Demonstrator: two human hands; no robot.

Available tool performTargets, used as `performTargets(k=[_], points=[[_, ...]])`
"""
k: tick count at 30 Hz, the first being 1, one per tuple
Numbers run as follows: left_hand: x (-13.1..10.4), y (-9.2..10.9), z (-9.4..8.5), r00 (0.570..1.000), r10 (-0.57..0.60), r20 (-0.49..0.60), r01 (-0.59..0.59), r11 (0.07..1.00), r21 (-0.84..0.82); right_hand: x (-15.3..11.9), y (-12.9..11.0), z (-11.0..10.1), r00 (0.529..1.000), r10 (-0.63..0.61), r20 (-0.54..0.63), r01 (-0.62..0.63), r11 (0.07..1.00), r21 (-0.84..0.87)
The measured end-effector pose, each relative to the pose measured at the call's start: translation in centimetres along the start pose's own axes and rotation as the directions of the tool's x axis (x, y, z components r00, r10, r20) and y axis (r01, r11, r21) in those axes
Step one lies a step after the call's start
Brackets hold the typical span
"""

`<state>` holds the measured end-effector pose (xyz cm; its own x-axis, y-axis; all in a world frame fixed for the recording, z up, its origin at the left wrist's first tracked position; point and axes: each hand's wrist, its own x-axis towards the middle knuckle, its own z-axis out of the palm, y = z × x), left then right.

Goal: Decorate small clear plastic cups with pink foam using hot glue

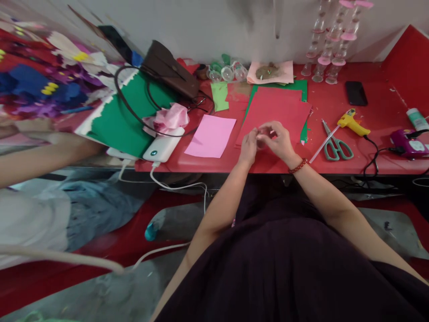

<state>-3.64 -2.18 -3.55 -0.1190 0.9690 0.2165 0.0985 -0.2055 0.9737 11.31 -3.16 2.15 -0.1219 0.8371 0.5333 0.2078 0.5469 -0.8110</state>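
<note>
My left hand [248, 146] and my right hand [276, 139] meet over the front of the red sheets [276, 107]. Both have curled fingers pressed around something small, which is too hidden to make out. A bead bracelet [297, 166] circles my right wrist. Left of my hands lies a pink sheet [211, 136]. On the right are green-handled scissors [338, 148], a yellow glue gun [353, 123] and a clear glue stick [324, 144] reaching from its nozzle.
Stacked clear plastic pieces [322, 58] stand at the back near a black phone [356, 93]. A white power bank [163, 145] and brown bag [170, 69] sit left. Another person's arm [50, 154] reaches in by colourful paper flowers [47, 85].
</note>
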Motion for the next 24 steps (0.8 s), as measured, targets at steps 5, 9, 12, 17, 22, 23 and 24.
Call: performTargets(k=[5, 9, 12, 17, 22, 23, 24], points=[[-0.6, 1.3, -1.0, 0.989, 0.097, 0.114, -0.134, 0.912, 0.387, 0.0, 0.0, 0.1, 0.991, -0.134, 0.007, 0.133, 0.982, -0.136], [-0.7, 1.5, -1.2, 0.98, 0.154, 0.127, -0.195, 0.874, 0.445, -0.2, -0.3, 1.0, 0.994, -0.093, -0.065, 0.079, 0.978, -0.193], [-0.7, 1.4, -1.0, 0.975, 0.188, 0.119, -0.222, 0.865, 0.45, -0.5, -0.8, 1.8, 0.99, -0.035, -0.139, 0.003, 0.974, -0.225], [-0.9, 1.8, -1.0, 0.974, 0.193, 0.117, -0.225, 0.882, 0.415, -0.9, -1.5, 3.0, 0.971, 0.054, -0.232, -0.097, 0.979, -0.181], [-1.0, 2.4, -0.7, 0.979, 0.166, 0.12, -0.193, 0.943, 0.271, -0.6, -1.1, 3.4, 0.927, 0.204, -0.315, -0.208, 0.978, 0.023], [-0.9, 2.4, -0.5, 0.981, 0.164, 0.108, -0.185, 0.957, 0.224, -0.5, -1.0, 3.3, 0.911, 0.25, -0.327, -0.236, 0.968, 0.083], [-0.8, 2.4, -0.3, 0.982, 0.158, 0.102, -0.174, 0.97, 0.17, -0.4, -1.0, 3.1, 0.901, 0.282, -0.329, -0.251, 0.959, 0.134]])
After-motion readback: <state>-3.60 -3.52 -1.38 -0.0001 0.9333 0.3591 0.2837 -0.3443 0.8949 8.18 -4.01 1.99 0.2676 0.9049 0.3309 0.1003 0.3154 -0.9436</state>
